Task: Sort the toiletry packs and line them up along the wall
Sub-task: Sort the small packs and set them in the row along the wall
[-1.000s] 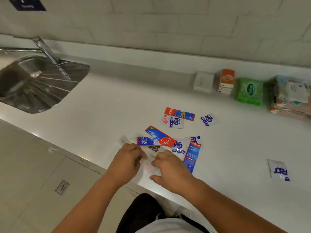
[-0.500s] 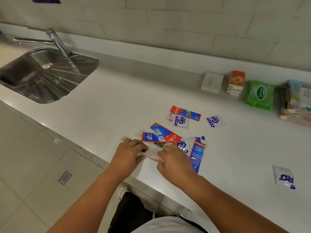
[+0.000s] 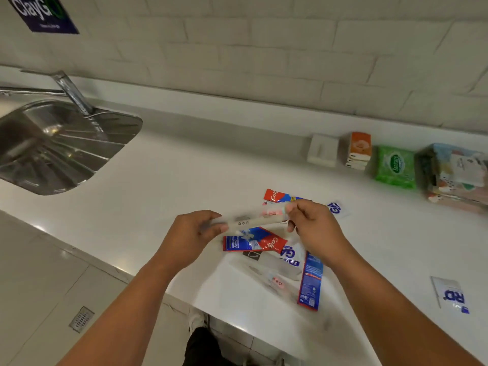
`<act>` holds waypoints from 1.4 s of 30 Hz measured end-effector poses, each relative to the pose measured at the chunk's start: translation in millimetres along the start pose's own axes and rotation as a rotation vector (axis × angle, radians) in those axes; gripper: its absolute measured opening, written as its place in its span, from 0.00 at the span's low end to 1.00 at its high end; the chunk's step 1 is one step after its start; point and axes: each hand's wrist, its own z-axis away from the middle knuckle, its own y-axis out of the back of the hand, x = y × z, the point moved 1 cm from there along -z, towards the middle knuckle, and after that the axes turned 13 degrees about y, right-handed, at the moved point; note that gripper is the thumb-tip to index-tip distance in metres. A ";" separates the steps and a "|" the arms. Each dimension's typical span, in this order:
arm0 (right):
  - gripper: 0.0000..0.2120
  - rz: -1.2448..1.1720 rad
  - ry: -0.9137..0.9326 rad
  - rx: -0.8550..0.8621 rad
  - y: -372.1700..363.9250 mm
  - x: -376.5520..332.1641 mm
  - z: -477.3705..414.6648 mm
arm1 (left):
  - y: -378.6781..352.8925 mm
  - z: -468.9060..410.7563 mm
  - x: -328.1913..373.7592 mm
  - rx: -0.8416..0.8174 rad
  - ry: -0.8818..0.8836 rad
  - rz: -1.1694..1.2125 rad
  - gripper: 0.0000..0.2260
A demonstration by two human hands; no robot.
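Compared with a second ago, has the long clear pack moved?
Yes. The long clear pack has risen off the counter and away from its front edge; the left hand and right hand now hold it over the red-and-blue sachets.

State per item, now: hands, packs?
left hand, grips one end of the clear long pack
right hand, pinches its other end
clear long pack, held roughly level above the counter
Colgate sachets, loose overlapping pile on counter, unsorted
RD sachet, flat, apart from the pile
orange tissue pack, upright at the wall
green wipes pack, at wall beside it
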 end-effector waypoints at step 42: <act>0.08 -0.620 -0.472 0.644 -48.7 44.4 -171.0 | -90.0 -243.0 85.7 -0.497 0.239 0.549 0.05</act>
